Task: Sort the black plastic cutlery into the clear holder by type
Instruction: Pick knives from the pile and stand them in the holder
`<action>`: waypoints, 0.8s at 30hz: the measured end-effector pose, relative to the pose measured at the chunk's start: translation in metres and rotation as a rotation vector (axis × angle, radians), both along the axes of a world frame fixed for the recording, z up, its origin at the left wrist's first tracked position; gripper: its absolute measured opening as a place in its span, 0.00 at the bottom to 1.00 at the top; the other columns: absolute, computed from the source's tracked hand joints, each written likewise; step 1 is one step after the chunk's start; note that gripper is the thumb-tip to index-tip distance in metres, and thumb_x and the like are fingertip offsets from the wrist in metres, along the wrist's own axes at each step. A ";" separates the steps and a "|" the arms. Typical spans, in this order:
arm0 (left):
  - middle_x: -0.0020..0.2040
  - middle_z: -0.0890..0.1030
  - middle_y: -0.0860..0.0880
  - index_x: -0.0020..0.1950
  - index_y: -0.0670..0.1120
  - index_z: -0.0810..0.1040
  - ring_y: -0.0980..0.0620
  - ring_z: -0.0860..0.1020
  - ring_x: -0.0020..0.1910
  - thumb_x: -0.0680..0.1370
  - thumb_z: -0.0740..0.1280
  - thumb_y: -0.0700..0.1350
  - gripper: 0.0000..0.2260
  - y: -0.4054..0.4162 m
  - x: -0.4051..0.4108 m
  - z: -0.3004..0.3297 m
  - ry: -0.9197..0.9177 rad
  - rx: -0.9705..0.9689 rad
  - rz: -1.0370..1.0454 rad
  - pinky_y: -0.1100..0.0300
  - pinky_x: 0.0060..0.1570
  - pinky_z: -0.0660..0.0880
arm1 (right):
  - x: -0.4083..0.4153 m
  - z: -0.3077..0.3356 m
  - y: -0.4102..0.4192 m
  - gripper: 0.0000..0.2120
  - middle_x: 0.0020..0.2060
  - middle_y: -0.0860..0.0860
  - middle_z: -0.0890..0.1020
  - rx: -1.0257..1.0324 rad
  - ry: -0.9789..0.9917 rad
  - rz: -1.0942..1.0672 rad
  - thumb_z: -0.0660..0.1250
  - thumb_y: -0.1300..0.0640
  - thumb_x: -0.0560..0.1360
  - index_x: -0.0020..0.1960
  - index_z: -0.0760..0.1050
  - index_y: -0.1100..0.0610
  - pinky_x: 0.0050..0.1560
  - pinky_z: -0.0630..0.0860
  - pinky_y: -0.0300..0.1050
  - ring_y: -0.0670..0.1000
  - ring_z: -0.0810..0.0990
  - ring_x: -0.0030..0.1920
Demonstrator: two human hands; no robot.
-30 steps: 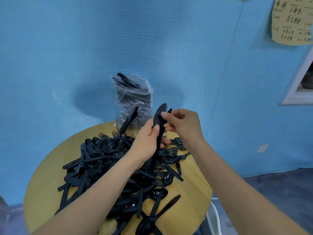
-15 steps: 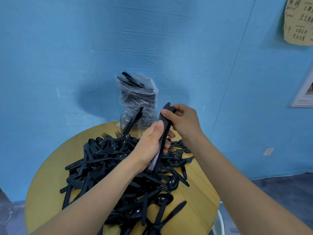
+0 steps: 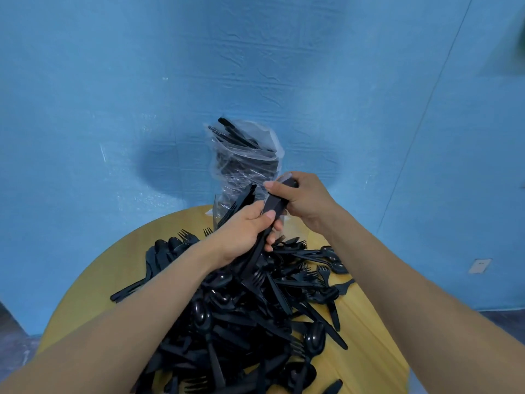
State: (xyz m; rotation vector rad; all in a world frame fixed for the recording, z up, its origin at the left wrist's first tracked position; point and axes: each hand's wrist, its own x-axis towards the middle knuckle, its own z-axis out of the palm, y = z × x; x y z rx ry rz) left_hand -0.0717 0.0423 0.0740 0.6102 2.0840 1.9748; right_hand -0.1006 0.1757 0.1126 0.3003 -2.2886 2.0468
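A big heap of black plastic cutlery (image 3: 250, 308) covers the round wooden table (image 3: 93, 282): forks, spoons and knives mixed. My left hand (image 3: 244, 234) grips the lower part of a bundle of black knives (image 3: 274, 207) held upright above the heap. My right hand (image 3: 301, 200) pinches the top of the same bundle. The clear holder (image 3: 220, 207) stands at the table's far edge, just behind my hands, with a few black pieces leaning in it. Most of the holder is hidden by my hands.
A clear plastic bag (image 3: 244, 155) stuffed with more black cutlery rises behind the holder against the blue wall (image 3: 113, 109). A wall socket (image 3: 479, 265) sits low at the right. The table's right edge drops to a grey floor.
The view has tilted down and closer. The knife bundle has dropped lower and my right hand now closes over its top end; my left hand still grips it.
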 end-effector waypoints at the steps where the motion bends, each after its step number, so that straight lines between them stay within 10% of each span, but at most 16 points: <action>1: 0.39 0.74 0.48 0.54 0.41 0.69 0.57 0.73 0.32 0.83 0.52 0.41 0.07 -0.004 -0.008 0.002 0.012 -0.025 0.031 0.64 0.35 0.74 | -0.008 0.001 -0.004 0.11 0.20 0.46 0.75 0.014 0.025 -0.014 0.70 0.62 0.73 0.35 0.71 0.60 0.23 0.67 0.33 0.42 0.72 0.21; 11: 0.53 0.76 0.49 0.58 0.46 0.73 0.53 0.74 0.51 0.81 0.60 0.46 0.08 -0.051 -0.082 -0.005 0.259 -0.324 0.541 0.79 0.41 0.67 | -0.101 -0.012 -0.023 0.11 0.30 0.50 0.75 -0.064 0.123 -0.364 0.72 0.57 0.72 0.35 0.73 0.57 0.34 0.68 0.40 0.48 0.71 0.30; 15: 0.55 0.72 0.51 0.58 0.46 0.73 0.56 0.71 0.53 0.80 0.62 0.45 0.08 -0.070 -0.096 -0.038 0.345 -0.445 0.679 0.69 0.49 0.64 | -0.123 -0.021 -0.021 0.11 0.33 0.48 0.75 -0.069 0.122 -0.569 0.71 0.54 0.73 0.36 0.72 0.56 0.40 0.69 0.42 0.50 0.74 0.36; 24: 0.51 0.73 0.51 0.53 0.43 0.77 0.56 0.71 0.48 0.79 0.63 0.41 0.06 -0.079 -0.100 -0.062 0.529 -0.616 0.641 0.68 0.47 0.63 | -0.123 -0.048 -0.061 0.05 0.43 0.50 0.75 0.472 0.457 -0.422 0.65 0.55 0.77 0.46 0.72 0.56 0.42 0.67 0.43 0.49 0.72 0.42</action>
